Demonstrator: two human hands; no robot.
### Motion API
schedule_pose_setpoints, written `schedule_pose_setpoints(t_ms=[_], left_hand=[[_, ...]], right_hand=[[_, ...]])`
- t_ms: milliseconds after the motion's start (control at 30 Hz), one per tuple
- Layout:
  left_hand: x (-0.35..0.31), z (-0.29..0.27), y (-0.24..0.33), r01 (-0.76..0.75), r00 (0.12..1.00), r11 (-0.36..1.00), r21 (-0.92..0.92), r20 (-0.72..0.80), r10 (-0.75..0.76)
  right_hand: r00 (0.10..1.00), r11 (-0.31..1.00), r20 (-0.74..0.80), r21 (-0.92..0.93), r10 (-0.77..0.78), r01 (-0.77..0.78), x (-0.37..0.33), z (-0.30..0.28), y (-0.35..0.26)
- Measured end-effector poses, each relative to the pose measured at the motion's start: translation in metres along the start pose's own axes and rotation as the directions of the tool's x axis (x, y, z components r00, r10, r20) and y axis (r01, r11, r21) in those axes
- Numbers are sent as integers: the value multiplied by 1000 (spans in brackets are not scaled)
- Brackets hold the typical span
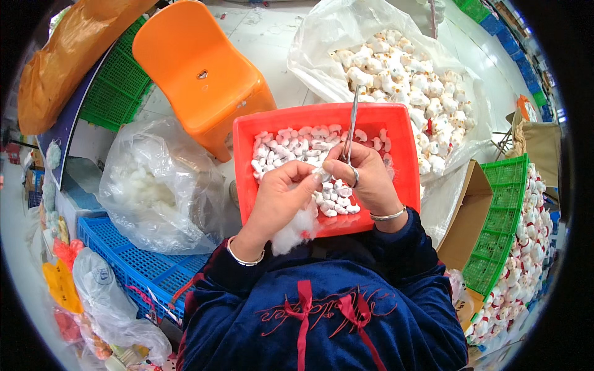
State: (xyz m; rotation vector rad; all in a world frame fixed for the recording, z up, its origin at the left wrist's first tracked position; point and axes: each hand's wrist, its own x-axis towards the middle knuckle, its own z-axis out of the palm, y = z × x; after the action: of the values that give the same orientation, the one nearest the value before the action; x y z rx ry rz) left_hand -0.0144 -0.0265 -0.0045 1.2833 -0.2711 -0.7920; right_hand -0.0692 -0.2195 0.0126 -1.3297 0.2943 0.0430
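My left hand (278, 198) pinches a small white toy piece (320, 175) at its fingertips, with a wad of white stuffing fluff (296, 227) held under the palm. My right hand (365, 182) grips metal tweezers (351, 123) that point up and away, their lower end meeting the small white piece. Both hands hover over a red plastic tray (402, 142) on my lap, which holds several small white toy pieces (291, 148). Each wrist wears a silver bracelet, and the right hand has a ring.
A clear bag of white fluff (158, 185) rests on a blue crate (139, 263) at left. An orange plastic chair (204, 74) stands ahead. A large clear bag of white toys (402, 74) lies beyond the tray. Green crates (501, 229) with more toys and a cardboard box (461, 222) are at right.
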Motion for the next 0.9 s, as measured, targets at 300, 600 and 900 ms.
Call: schedule_pose_setpoints(t_ms=[300,600,900], left_hand=[[5,-3,-7,-100,993,962,-255,-91,79],[2,-18,7,-71,979,987,-142,-201,41],[3,-11,3,-145,970,953,-267,-228,84]], right_hand=[[993,979,82,-193,89,-72,-8,3,-7],[928,247,334,-897,-167,367,-34,-41,-38],[944,201,289,-926,-161,318,-43,-35,-38]])
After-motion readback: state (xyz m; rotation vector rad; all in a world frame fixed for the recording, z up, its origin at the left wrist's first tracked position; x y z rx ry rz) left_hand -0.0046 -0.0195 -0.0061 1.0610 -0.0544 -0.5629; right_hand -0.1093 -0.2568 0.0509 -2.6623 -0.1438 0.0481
